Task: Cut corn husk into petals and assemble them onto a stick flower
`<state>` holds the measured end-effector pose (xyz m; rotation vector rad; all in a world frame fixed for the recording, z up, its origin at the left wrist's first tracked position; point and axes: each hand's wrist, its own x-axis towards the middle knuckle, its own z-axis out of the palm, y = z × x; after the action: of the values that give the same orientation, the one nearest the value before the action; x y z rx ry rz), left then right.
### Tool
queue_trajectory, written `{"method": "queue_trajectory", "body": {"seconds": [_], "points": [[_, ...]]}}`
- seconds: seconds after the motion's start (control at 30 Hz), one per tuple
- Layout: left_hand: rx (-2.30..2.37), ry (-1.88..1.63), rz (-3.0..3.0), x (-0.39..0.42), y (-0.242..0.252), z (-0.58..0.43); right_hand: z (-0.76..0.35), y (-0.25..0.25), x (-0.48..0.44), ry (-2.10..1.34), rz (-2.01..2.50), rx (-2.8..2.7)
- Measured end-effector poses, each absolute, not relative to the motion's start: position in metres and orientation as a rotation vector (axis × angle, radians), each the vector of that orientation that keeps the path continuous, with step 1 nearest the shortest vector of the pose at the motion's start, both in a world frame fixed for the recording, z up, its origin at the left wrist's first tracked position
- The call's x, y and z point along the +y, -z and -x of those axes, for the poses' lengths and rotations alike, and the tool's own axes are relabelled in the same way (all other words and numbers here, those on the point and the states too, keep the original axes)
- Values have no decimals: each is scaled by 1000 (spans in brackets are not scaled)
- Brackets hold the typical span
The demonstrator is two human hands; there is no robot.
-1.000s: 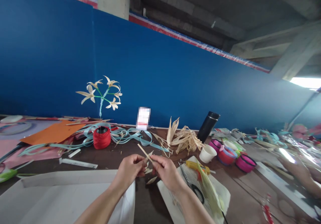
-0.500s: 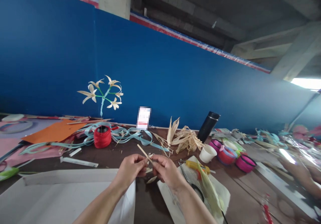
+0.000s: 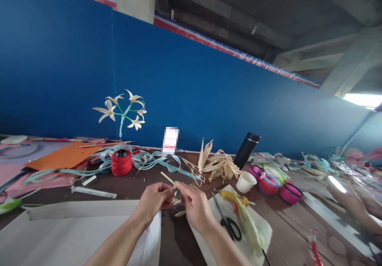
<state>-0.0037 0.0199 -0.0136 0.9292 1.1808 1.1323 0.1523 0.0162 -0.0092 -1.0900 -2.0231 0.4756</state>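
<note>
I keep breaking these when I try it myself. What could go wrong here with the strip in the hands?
The thin strip is pinched only by the fingertips of the left hand and right hand, so it may snap or slip. The scissors lie close by the right forearm, which might knock them. A loose husk piece below the hands could be brushed away.

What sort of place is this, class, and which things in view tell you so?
Probably a craft workshop: dried husks, a red twine spool and scissors lie about, a handmade flower sprig stands behind; left hand and right hand pinch a pale strip.
</note>
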Motion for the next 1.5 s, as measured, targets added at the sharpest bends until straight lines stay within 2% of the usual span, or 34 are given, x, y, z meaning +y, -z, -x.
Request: {"method": "queue_trajectory", "body": {"seconds": [0.33, 1.03, 1.17, 1.4, 1.5], "points": [[1079, -1145, -839, 18, 14, 5, -147, 2, 7, 101, 1408, -2294], [1118, -1165, -815, 15, 8, 3, -155, 5, 12, 199, 1506, -2209], [1103, -1165, -815, 16, 8, 4, -166, 10, 26, -109, 1395, -1991], [1092, -1236, -805, 20, 9, 4, -156, 11, 28, -1404, 1060, -1549], [1082, -1212, -823, 19, 9, 3, -150, 8, 23, -1549, 978, -1502]]}}
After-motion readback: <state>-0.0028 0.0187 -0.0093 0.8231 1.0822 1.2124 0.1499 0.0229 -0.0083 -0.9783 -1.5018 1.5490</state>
